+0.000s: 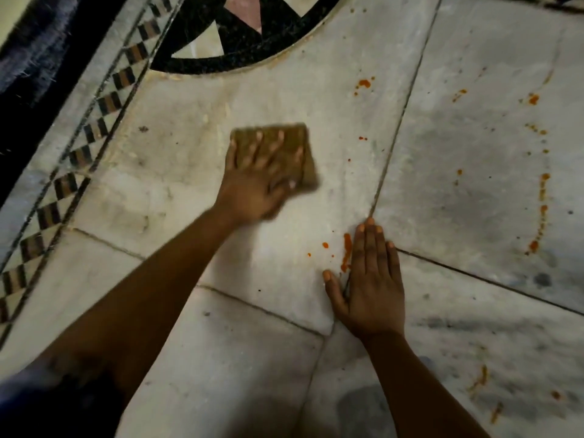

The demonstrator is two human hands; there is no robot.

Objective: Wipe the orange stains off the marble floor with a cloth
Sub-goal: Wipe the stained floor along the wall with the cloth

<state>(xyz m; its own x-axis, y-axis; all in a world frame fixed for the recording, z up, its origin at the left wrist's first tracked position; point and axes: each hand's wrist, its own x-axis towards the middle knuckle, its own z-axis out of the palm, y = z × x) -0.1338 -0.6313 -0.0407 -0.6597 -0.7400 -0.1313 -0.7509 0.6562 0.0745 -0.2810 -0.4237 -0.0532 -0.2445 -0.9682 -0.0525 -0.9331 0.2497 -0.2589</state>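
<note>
the right hand [371, 279] lies flat on the floor [474, 184], fingers straight, likely to prop the person up. the left hand [256, 181] presses the brown cloth [297, 137] down with spread fingers. orange stains [347, 251] wait just beside the right hand.

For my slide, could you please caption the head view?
Left hand presses a brown cloth flat on the marble floor; right hand rests beside orange stains.
</note>
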